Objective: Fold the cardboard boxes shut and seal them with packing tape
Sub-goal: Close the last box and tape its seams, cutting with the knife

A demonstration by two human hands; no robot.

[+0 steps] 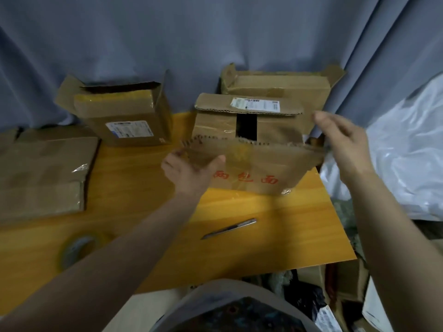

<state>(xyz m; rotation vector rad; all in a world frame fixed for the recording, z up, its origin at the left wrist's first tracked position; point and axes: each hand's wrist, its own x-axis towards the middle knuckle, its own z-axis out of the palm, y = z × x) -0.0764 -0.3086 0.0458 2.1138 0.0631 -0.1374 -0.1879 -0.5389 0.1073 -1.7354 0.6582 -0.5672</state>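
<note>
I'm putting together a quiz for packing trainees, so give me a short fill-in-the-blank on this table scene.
1. The box whose flap the left hand holds bears ___ printed characters.
2. The tape roll lies to the ___ of the utility knife.
3. ___ hand touches the utility knife.

Missing words: red; left; neither.
</note>
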